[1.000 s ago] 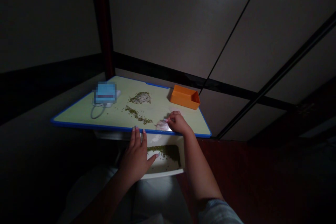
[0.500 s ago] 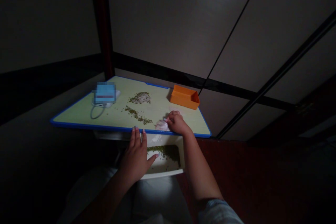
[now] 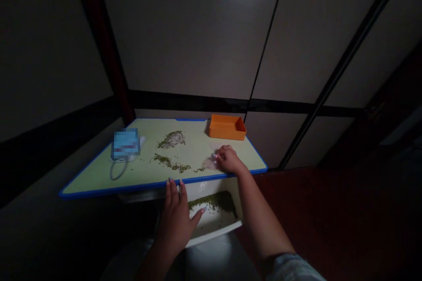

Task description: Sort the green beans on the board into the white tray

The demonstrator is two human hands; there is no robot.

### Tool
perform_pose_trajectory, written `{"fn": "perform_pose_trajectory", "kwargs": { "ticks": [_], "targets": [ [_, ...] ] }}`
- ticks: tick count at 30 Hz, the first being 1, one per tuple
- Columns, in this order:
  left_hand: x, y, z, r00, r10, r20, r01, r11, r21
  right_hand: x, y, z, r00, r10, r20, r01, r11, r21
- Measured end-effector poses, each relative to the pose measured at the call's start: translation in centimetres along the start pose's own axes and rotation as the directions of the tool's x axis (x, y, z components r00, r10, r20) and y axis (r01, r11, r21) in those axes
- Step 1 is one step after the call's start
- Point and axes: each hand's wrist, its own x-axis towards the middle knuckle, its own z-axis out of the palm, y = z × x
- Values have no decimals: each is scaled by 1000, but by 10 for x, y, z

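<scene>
Noting left to right from my remote station: a pixelated blue object and looped cable are sitting on the blue-rimmed board. Mung beans are lying scattered there and heaped in the white tray below the near rim. My left hand is resting at that rim, fingers spread and empty. The orange tray is sitting far right. My right hand is curling near a pale patch; I can't tell whether its fingers are pinching anything. Risk: a hasty sweep could be flicking beans past the white tray.
</scene>
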Motion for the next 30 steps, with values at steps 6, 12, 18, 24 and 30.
{"fn": "perform_pose_trajectory", "kwargs": {
  "ticks": [6, 12, 18, 24, 30],
  "targets": [
    [-1, -6, 0, 1000, 17, 24, -17, 1000, -11, -3, -11, 1, 997, -68, 36, 65, 995, 82],
    [0, -6, -4, 999, 21, 49, -20, 999, -31, -5, -10, -5, 998, 57, 36, -57, 998, -2],
    [1, -7, -3, 999, 24, 38, -22, 999, -41, -4, -8, -8, 992, 127, 6, -126, 989, -80],
    [2, -10, 1, 999, -7, 47, 8, 1000, -22, -3, -5, -8, 991, 134, -10, -134, 991, -14],
    [3, -10, 0, 998, -5, 54, 6, 1000, -7, -2, -5, -4, 991, 134, -21, -135, 990, -46]
  ]
}}
